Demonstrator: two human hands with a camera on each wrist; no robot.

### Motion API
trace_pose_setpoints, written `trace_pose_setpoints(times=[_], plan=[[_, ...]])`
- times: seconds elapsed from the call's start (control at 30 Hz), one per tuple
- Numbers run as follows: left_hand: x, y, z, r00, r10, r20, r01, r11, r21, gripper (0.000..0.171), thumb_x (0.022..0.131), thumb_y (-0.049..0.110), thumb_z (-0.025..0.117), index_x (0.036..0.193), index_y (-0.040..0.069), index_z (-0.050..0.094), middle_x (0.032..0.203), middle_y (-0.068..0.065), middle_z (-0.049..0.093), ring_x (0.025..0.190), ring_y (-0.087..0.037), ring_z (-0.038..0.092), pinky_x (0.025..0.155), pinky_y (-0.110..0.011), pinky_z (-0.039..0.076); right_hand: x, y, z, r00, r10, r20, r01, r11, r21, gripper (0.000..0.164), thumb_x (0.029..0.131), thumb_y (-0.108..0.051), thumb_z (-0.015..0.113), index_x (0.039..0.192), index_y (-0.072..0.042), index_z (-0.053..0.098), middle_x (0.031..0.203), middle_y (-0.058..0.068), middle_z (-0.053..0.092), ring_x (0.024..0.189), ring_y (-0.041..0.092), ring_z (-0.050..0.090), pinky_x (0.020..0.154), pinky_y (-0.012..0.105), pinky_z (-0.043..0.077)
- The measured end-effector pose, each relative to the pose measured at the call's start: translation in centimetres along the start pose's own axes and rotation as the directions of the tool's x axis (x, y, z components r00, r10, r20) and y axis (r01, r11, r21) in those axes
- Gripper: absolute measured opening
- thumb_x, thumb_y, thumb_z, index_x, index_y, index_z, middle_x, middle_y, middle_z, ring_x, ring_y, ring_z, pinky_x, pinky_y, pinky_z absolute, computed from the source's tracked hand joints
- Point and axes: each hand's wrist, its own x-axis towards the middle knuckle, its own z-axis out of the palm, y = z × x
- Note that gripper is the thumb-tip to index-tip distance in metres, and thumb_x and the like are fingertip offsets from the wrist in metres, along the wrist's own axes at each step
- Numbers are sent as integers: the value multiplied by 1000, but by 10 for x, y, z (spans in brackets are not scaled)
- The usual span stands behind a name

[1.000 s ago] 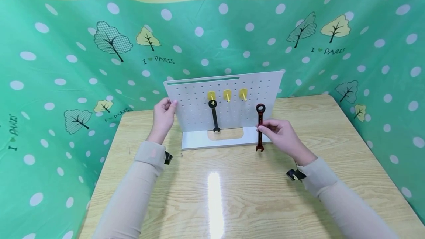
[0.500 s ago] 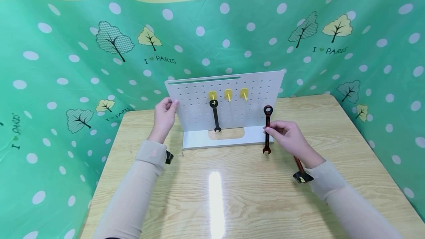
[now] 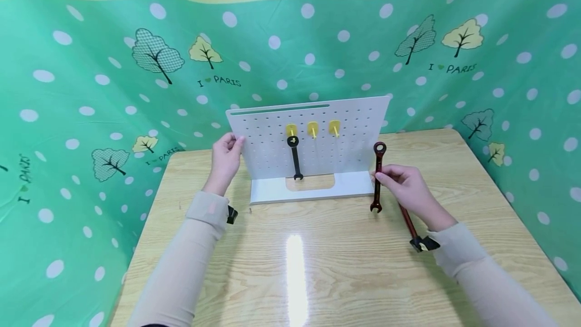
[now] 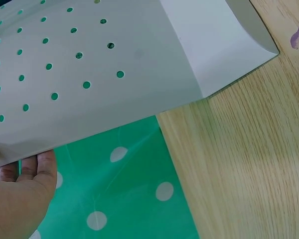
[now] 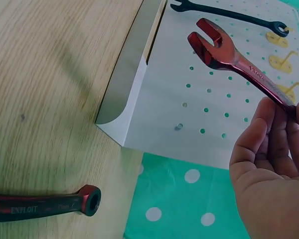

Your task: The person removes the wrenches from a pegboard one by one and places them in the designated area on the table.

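Observation:
My left hand (image 3: pixel 225 160) grips the left edge of a white pegboard (image 3: pixel 263 150), thumb on the front, fingers behind. Between thumb and fingers, my right hand (image 3: pixel 404 185) pinches a red combination wrench (image 3: pixel 378 193) by its middle. That wrench stands upright in front of the board's right edge, ring end up; its open end (image 5: pixel 214 47) shows near the right wrist camera. A black wrench (image 3: pixel 296 160) hangs by its ring from the leftmost yellow hook (image 3: pixel 292 129). Another red wrench (image 5: pixel 40 206) lies on the table below my right hand, partly out of frame.
Two more yellow hooks, a middle one (image 3: pixel 312 129) and a right one (image 3: pixel 334 127), hold nothing. The board's white base (image 3: pixel 268 193) with its cut-out rests on the wooden table (image 3: pixel 254 266). A green dotted cloth (image 3: pixel 254 39) hangs behind and at both sides.
My right hand has moved to the right with the red wrench, from in front of the board to its right edge. The lying red wrench has come into view. My left hand stays put.

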Motion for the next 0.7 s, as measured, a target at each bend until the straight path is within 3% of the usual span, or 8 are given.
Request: trace_pose_setpoints(times=[0.2,0.37,0.57,0.7], plan=[[0,0,1,1000,3,6,-3,1000,4,27,107,21,56,116,-4,64,115,-20,70,106,-26,67,92,-40,56,-3,9,-7,1000,-8,-8,8,999,39,15,102,-4,64,101,10,71,97,13,74,84,12,63,68,18,51],[0,0,0,1000,2,6,-2,1000,1,27,107,20,56,117,-4,64,115,-20,70,107,-27,67,93,-38,55,-7,12,-13,999,35,-16,-34,998,57,16,102,-6,64,101,9,70,95,6,75,85,9,65,67,19,53],[0,-1,1,1000,-10,10,10,1000,5,28,107,21,56,118,-4,64,116,-19,70,107,-26,66,92,-37,55,-12,22,-25,997,63,-43,-66,996,-54,17,101,-4,64,105,11,70,95,9,74,79,12,61,64,19,51],[0,-1,3,1000,-13,7,13,1000,0,27,107,21,56,118,-2,64,116,-18,70,107,-26,66,93,-38,55,-16,27,-32,996,84,-38,-86,994,-60,18,102,-5,63,105,12,69,96,2,75,83,9,63,69,18,52]])
